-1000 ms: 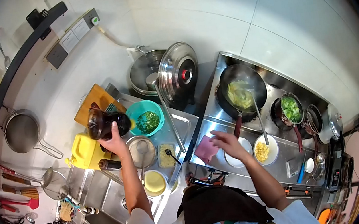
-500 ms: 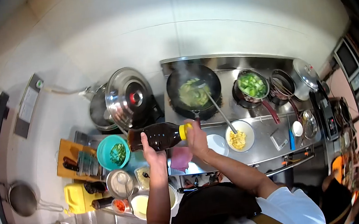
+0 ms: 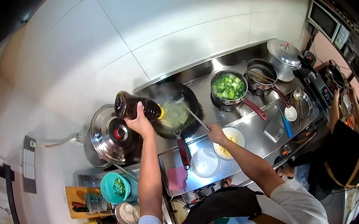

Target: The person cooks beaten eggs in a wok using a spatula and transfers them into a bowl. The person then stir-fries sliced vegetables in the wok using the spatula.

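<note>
My left hand (image 3: 141,124) grips a large bottle of dark liquid (image 3: 126,106). The bottle is tipped, with its yellow neck end over the left side of the wok (image 3: 191,99). Steam rises from pale green food (image 3: 172,114) in the wok. My right hand (image 3: 216,133) is closed round the handle of a metal spatula (image 3: 196,117), whose head reaches into the wok and is partly blurred. Just below that hand stands a white bowl of yellow cooked egg (image 3: 235,137), partly covered by my forearm. Whether liquid is flowing from the bottle I cannot make out.
Right of the wok sit a pan of green vegetables (image 3: 229,87), a second saucepan (image 3: 261,75) and a pressure cooker (image 3: 283,54). A lidded pot (image 3: 114,131) and a teal bowl (image 3: 108,188) are at left. Another person (image 3: 339,155) works at far right.
The bottle has gone from level in front of me to tilted over the wok. My right hand has left its yellow cap end and taken hold of the spatula. The view has turned.
</note>
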A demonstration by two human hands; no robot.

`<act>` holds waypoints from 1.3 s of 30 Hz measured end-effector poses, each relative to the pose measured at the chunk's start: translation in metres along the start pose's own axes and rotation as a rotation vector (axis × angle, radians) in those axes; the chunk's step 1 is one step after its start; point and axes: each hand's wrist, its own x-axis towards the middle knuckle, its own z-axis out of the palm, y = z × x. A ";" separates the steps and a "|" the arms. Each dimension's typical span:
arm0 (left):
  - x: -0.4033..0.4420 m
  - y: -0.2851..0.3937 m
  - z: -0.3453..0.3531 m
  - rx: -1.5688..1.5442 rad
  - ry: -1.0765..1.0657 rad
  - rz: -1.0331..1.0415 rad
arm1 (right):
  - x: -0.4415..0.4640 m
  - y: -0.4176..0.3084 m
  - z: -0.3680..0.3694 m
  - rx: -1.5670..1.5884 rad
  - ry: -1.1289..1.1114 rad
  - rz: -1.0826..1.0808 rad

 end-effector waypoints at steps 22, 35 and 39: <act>0.024 -0.009 0.029 -0.161 0.122 0.017 | 0.010 -0.008 -0.007 -0.176 -0.016 -0.018; -0.040 0.047 -0.185 -0.531 0.184 -0.609 | -0.031 -0.189 0.072 1.246 -0.470 0.107; -0.061 0.106 -0.214 -0.261 0.623 -0.038 | -0.127 -0.236 0.084 0.737 -0.828 -0.136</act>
